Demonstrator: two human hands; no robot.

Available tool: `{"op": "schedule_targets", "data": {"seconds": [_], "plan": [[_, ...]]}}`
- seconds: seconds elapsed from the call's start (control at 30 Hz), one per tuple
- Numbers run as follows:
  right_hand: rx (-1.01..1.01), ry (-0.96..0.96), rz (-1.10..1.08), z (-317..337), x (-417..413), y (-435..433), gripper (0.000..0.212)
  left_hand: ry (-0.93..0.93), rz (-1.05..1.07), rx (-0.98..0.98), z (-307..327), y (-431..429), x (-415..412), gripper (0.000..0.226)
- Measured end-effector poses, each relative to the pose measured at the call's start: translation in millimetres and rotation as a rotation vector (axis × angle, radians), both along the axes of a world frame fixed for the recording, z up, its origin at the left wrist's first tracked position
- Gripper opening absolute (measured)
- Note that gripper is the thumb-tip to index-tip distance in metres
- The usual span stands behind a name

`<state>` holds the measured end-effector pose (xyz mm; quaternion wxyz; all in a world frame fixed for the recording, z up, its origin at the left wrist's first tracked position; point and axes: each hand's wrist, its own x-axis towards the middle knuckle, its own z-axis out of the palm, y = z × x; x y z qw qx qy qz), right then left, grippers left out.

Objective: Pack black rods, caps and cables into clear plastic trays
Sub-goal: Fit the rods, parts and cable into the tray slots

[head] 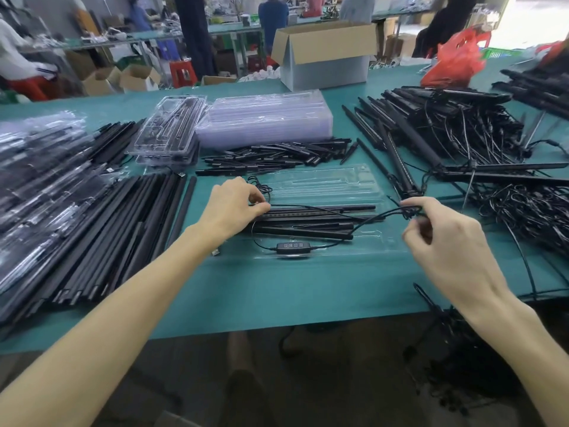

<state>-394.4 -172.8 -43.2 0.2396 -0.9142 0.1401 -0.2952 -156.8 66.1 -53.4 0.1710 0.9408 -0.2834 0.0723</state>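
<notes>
Right hand point(446, 241), left hand point(234, 204) pinch cable point(374, 217); tray point(323, 186) holds perhaps four rods point(308, 224).

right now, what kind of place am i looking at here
Probably a factory packing floor: a long teal-covered work table heaped with loose black rods, a stack of clear plastic trays beside them, and other people working at benches behind.

Bright, even daylight fills my view; the doorway point(537, 21) at upper right is blown out white. Soft glare sits on the stacked clear trays point(264, 118). The near edge of my table point(277, 291) bows with wide-angle distortion, and the background blurs.
</notes>
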Motion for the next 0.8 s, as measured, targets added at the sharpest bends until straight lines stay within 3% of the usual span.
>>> {"op": "schedule_targets", "data": {"seconds": [0.2,0.37,0.53,0.67,0.8], "plan": [[0.033,-0.026,0.032,0,-3,1,0.031,0.024,-0.006,-0.021,1,-6,-5,0.012],[0.038,-0.022,0.016,-4,-2,-1,0.028,0.160,0.114,-0.265,3,9,-3,0.006],[0.142,-0.124,-0.003,-2,3,-1,0.027,0.230,0.252,-0.341,-3,28,-4,0.026],[0.195,-0.226,-0.020,0,6,-2,0.024,0.078,0.317,-0.139,-12,34,-9,0.048],[0.174,-0.214,-0.021,-2,5,-3,0.026,-0.158,0.214,0.026,-10,32,-15,0.039]]}}
